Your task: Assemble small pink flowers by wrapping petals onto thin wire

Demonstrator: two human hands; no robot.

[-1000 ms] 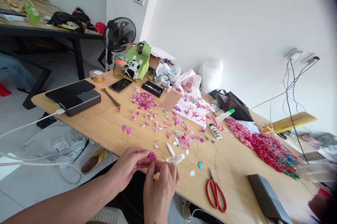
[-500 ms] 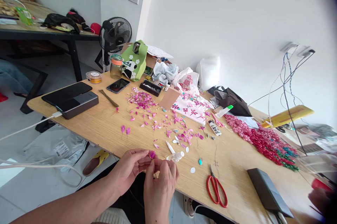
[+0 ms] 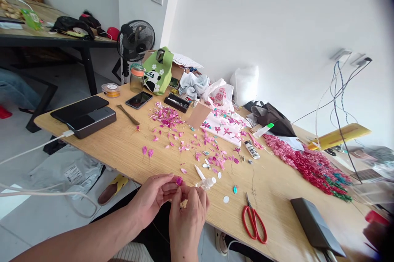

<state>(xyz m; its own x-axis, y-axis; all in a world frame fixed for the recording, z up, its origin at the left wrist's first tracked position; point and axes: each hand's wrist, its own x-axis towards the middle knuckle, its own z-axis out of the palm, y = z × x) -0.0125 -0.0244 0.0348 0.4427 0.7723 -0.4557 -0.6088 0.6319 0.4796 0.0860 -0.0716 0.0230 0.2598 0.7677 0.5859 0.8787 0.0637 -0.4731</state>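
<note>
A small magenta flower (image 3: 179, 181) is held between my two hands just above the table's front edge. My left hand (image 3: 156, 192) has its fingers closed at the flower's side. Just below the bloom, my right hand (image 3: 189, 208) pinches what looks like its thin stem, mostly hidden by the fingers. A clear glue bottle (image 3: 206, 183) with a white nozzle lies beyond the right hand. Loose pink petals (image 3: 218, 159) are scattered over the table behind it. Two magenta petals on wires (image 3: 147, 151) lie to the left.
Red-handled scissors (image 3: 254, 223) lie to the right, near a dark power bank (image 3: 317, 225). Bundles of pink and red petals (image 3: 308, 167) cover the far right. At left are a phone (image 3: 139, 99) and a dark box (image 3: 91, 122) with a cable. Another person's hand (image 3: 374, 233) shows at the right edge.
The hands stay nearly in place around the flower, with hardly any finger movement. The whole view has shifted very slightly.
</note>
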